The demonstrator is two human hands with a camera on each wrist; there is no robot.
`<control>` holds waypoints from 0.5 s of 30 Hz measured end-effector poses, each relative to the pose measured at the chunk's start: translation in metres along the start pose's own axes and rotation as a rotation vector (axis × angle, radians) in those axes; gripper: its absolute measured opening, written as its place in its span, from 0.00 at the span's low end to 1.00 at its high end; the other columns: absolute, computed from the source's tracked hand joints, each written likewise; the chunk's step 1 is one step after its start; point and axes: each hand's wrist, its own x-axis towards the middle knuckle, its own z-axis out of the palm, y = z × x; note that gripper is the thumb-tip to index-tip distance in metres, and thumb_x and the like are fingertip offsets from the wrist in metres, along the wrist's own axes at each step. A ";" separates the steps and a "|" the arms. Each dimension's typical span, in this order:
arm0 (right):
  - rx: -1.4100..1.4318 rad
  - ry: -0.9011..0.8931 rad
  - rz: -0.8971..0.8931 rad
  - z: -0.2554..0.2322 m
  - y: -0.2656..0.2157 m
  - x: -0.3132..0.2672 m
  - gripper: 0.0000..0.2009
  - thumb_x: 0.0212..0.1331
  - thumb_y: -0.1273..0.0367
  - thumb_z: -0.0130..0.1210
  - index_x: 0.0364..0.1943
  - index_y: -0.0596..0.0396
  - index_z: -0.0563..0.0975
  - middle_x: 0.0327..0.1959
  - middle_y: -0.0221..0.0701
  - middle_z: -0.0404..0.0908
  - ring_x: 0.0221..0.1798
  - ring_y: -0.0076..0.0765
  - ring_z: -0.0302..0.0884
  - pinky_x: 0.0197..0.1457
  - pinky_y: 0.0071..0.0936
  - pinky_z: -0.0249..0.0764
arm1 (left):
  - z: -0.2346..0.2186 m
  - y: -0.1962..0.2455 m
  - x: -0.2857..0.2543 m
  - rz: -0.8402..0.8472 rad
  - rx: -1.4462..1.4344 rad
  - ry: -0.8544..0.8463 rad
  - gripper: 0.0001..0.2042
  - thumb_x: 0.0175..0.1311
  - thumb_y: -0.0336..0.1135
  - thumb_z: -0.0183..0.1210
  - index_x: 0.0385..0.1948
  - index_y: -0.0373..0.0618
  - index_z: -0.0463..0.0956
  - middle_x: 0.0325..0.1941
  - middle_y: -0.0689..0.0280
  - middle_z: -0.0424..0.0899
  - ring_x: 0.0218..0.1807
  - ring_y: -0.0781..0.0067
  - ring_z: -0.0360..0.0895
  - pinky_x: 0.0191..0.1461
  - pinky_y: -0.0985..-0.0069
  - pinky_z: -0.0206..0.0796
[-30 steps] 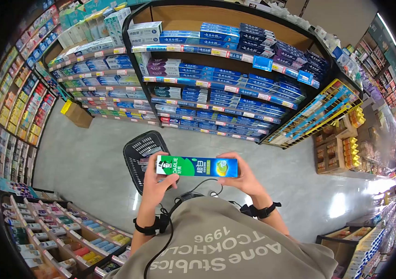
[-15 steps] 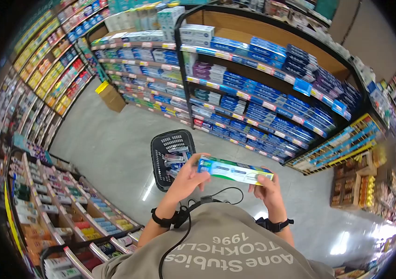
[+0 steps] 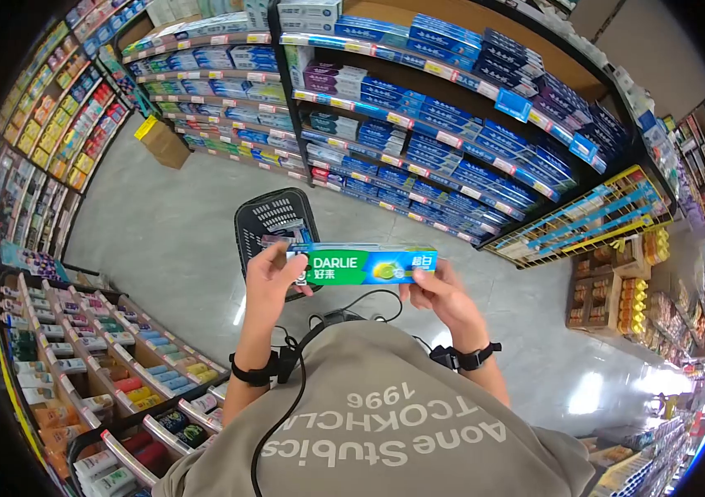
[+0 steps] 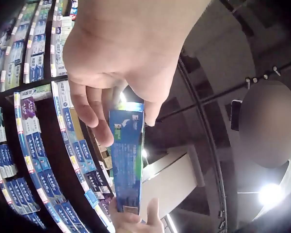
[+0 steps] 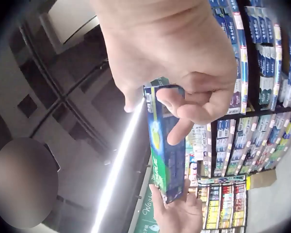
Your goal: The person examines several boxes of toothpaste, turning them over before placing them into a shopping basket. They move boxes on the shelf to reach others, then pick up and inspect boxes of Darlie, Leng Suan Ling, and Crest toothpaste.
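Observation:
A long green-and-blue Darlie toothpaste box (image 3: 361, 267) is held level in front of the torso, its side with a lime picture facing the head camera. My left hand (image 3: 270, 280) grips its left end, thumb over the near face. At the other end my right hand (image 3: 449, 302) pinches the box between thumb and fingers. In the left wrist view, a blue panel with small print shows on the toothpaste box (image 4: 127, 160). The right wrist view has the green end of the box (image 5: 161, 172) by the left hand (image 5: 182, 211).
Behind the hands, a black shopping basket (image 3: 246, 222) with several packages stands on the grey floor (image 3: 162, 215). Shelves of toothpaste boxes (image 3: 444, 153) run across the front. A carton (image 3: 164, 145) sits at the far left, a yellow rack (image 3: 584, 217) at the right, and a bottle display (image 3: 104, 348) at lower left.
The toothpaste box has been turned about its length, passing through a tilted, paler side to the present lime-picture side. Both hands still hold its ends. The head view has swung about.

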 end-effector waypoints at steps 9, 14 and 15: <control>-0.046 0.080 0.016 -0.011 -0.003 -0.010 0.20 0.64 0.55 0.65 0.44 0.59 0.79 0.25 0.33 0.83 0.21 0.17 0.65 0.24 0.19 0.59 | 0.021 0.001 0.001 -0.040 0.067 -0.006 0.15 0.70 0.39 0.62 0.44 0.32 0.77 0.29 0.63 0.84 0.21 0.73 0.82 0.23 0.80 0.68; -0.014 0.103 0.077 -0.026 -0.009 -0.033 0.15 0.65 0.60 0.65 0.41 0.59 0.79 0.24 0.35 0.83 0.19 0.14 0.61 0.22 0.19 0.54 | 0.046 0.001 0.003 -0.106 0.152 -0.055 0.16 0.71 0.40 0.61 0.45 0.32 0.76 0.27 0.64 0.83 0.19 0.73 0.80 0.22 0.80 0.68; -0.016 0.101 0.075 -0.031 -0.008 -0.038 0.15 0.64 0.60 0.65 0.42 0.59 0.79 0.24 0.35 0.83 0.19 0.14 0.61 0.22 0.19 0.53 | 0.053 0.001 0.004 -0.118 0.166 -0.068 0.16 0.71 0.40 0.61 0.46 0.32 0.76 0.27 0.64 0.83 0.18 0.73 0.80 0.22 0.80 0.67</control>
